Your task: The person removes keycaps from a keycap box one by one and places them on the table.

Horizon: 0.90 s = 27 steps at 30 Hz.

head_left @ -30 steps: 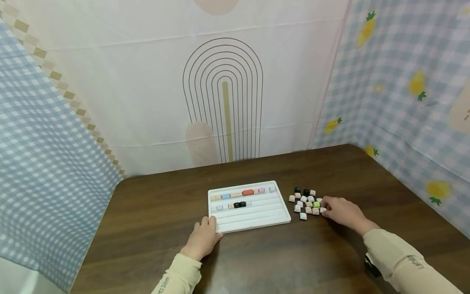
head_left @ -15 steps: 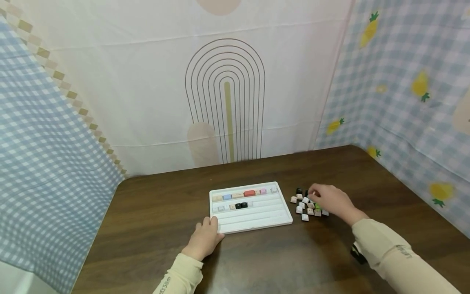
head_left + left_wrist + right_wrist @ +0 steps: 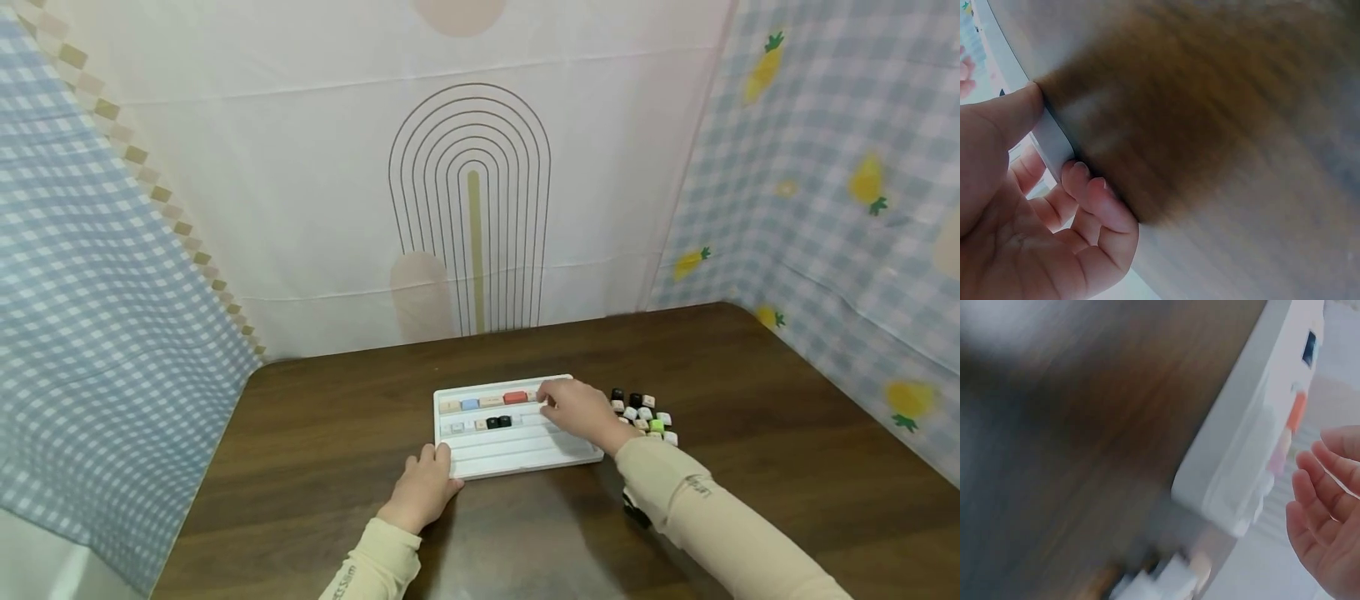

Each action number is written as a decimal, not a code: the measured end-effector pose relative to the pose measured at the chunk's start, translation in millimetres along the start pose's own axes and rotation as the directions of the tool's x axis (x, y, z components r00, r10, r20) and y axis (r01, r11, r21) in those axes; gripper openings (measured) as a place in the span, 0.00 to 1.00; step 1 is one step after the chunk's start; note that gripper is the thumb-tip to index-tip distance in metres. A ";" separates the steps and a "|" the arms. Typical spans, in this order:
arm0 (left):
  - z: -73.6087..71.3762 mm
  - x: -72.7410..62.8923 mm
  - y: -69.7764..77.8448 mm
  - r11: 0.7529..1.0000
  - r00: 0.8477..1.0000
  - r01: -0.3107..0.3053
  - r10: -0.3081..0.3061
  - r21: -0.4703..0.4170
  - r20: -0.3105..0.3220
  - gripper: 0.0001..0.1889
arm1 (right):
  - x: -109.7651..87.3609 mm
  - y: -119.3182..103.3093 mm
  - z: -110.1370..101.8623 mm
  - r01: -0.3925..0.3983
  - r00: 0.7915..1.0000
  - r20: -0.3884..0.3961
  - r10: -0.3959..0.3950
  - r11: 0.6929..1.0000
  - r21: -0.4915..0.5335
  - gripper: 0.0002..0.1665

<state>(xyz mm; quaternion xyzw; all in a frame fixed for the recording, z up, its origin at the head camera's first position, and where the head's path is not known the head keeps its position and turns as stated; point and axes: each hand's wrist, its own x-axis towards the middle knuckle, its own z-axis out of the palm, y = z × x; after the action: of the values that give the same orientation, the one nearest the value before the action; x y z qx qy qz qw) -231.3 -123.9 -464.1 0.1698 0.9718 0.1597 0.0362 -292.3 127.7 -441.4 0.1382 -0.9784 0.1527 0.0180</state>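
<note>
My left hand (image 3: 422, 490) grips the near left corner of a white keycap tray (image 3: 495, 463); in the left wrist view, the thumb lies on one side of the corner and curled fingers on the other. Above the tray's right part is my right hand (image 3: 581, 408), its fingertips by the back row; in the right wrist view the fingers are bent, and no held thing can be made out. A red keycap (image 3: 515, 398) and a blue keycap (image 3: 469, 404) sit in the back row. Black keycaps (image 3: 505, 422) sit in the second row. The pink keycap (image 3: 1277, 460) shows in the right wrist view.
Loose keycaps lie right of the tray, among them a green keycap (image 3: 657, 425) and a black keycap (image 3: 636, 400); my right arm partly hides this pile. The brown table (image 3: 315, 433) ends at a patterned cloth (image 3: 330, 208) at the back.
My right hand has moved left from the loose keycaps to over the tray's back rows, covering its right part. My left hand still holds the corner. The head view has shifted slightly.
</note>
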 end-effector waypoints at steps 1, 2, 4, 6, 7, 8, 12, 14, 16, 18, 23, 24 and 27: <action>-0.3 -0.2 0.7 1.000 1.000 -0.001 0.001 -0.001 0.000 0.17 | 1.9 -4.0 3.4 0.009 1.000 0.011 -0.009 1.000 -0.006 0.08; -0.4 -0.5 1.5 1.000 1.000 -0.001 0.001 -0.003 0.002 0.17 | 3.5 -7.7 6.9 0.022 1.000 0.018 -0.022 1.000 -0.010 0.08; -0.4 -1.0 2.9 1.000 1.000 -0.002 0.002 -0.001 0.003 0.17 | 6.5 -13.5 14.1 0.045 0.998 0.036 -0.044 0.999 -0.031 0.08; -0.6 -1.8 4.6 1.000 1.000 -0.001 0.001 -0.001 0.000 0.17 | 8.7 -18.4 19.9 0.057 0.997 0.048 -0.054 0.997 -0.051 0.09; -0.6 -2.1 5.4 1.000 1.000 -0.001 0.001 0.000 0.000 0.17 | 9.5 -20.4 22.0 0.059 0.997 0.045 -0.057 0.997 -0.057 0.08; -0.4 -2.2 6.1 1.000 1.000 -0.002 0.002 -0.001 -0.002 0.17 | 10.0 -22.2 23.6 0.057 0.998 0.040 -0.054 0.996 -0.065 0.08; 0.0 -2.3 8.0 1.000 1.000 -0.008 0.008 0.007 -0.017 0.17 | 10.0 -26.6 25.4 0.041 0.999 0.024 -0.039 0.995 -0.090 0.07; 0.0 -1.9 8.3 1.000 1.000 -0.008 0.008 0.010 -0.022 0.17 | 9.8 -27.5 25.2 0.038 0.999 0.011 -0.037 0.995 -0.095 0.07; -0.3 -1.5 8.6 1.000 1.000 -0.005 0.006 0.012 -0.026 0.17 | 9.6 -28.0 24.8 0.038 0.999 -0.002 -0.039 0.994 -0.100 0.07; -0.8 -1.5 8.9 1.000 1.000 0.000 0.000 0.008 -0.024 0.17 | 9.5 -28.3 24.5 0.040 0.999 -0.012 -0.042 0.994 -0.098 0.07; -2.1 -2.2 8.2 1.000 1.000 0.015 -0.015 0.005 -0.017 0.17 | 11.4 -28.9 26.9 0.052 0.998 -0.018 -0.054 0.994 -0.099 0.07; -2.5 -2.4 7.9 1.000 1.000 0.017 -0.017 0.004 -0.015 0.17 | 12.1 -29.2 27.5 0.052 0.998 -0.017 -0.054 0.994 -0.099 0.08; -3.3 -3.1 7.5 1.000 1.000 0.025 -0.025 -0.001 -0.005 0.17 | 12.8 -29.8 28.8 0.050 0.999 -0.011 -0.052 0.994 -0.099 0.08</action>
<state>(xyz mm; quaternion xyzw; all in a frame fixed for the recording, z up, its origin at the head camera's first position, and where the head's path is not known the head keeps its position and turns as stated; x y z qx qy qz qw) -226.4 -119.3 -458.5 0.1571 0.9738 0.1602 0.0359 -296.2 88.2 -459.1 0.1611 -0.9808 0.1044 0.0354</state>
